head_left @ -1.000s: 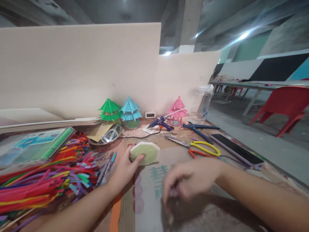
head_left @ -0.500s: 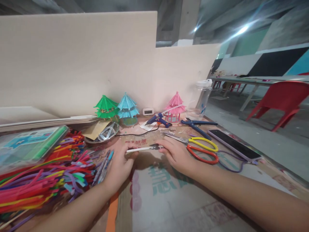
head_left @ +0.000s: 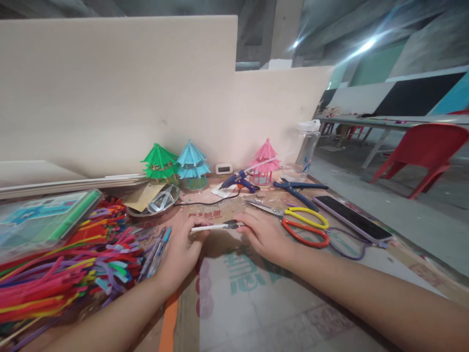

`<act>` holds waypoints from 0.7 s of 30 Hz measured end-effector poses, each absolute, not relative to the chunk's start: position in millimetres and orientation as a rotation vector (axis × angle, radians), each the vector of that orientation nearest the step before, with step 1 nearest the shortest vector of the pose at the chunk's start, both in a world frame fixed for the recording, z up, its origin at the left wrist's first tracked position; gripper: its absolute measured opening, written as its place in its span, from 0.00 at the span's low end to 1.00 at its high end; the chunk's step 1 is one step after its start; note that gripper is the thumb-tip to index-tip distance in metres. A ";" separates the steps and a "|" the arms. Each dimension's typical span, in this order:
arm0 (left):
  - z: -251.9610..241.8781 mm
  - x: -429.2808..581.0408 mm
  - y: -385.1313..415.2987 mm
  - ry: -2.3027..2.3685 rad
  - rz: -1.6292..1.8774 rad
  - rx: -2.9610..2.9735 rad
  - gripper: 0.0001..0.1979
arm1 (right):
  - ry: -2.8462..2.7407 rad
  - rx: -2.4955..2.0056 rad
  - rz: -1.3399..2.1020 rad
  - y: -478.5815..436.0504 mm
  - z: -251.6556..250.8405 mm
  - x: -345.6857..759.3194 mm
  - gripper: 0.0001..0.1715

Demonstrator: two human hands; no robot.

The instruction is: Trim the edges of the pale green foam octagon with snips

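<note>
My left hand [head_left: 186,244] is closed, pinching the left end of a thin white stick [head_left: 210,228] between thumb and fingers. The stick lies nearly level above the cardboard-covered table. At its right end is a small dark, pointed piece [head_left: 230,224], whose kind I cannot make out. Fingers of my right hand [head_left: 262,232] close on the far end of this dark piece, their grip partly hidden. Just beyond the right hand lie scissors [head_left: 305,233] with one yellow and one orange handle. Two pens [head_left: 158,252] rest beside my left wrist.
Colourful pipe cleaners [head_left: 62,274] pile up at left under a plastic case [head_left: 47,220]. Behind are a metal bowl [head_left: 152,211], green [head_left: 159,159], blue [head_left: 192,166] and pink [head_left: 266,161] paper-roofed models, a glue gun [head_left: 240,181], pliers [head_left: 298,188], a bottle [head_left: 308,146] and a phone [head_left: 350,218].
Both hands stay almost in place, still holding the white stick and dark piece. The whole view has shifted slightly.
</note>
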State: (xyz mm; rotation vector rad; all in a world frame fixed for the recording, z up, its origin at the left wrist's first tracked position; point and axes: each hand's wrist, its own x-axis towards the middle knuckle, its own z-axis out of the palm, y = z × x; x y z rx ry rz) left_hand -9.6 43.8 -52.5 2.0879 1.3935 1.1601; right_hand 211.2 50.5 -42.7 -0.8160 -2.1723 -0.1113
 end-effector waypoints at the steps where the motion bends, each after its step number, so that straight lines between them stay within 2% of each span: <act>1: -52.2 -9.6 43.5 1.390 1.157 2.092 0.07 | -2.173 -0.819 -0.103 50.7 -43.0 211.3 0.20; 9: -46.5 -5.4 37.2 1.303 1.153 2.134 0.07 | -2.170 -0.834 -0.057 51.6 -43.3 211.3 0.22; 21: -47.9 -6.3 40.7 1.352 1.181 2.101 0.07 | -2.132 -0.838 -0.019 52.2 -44.4 212.1 0.19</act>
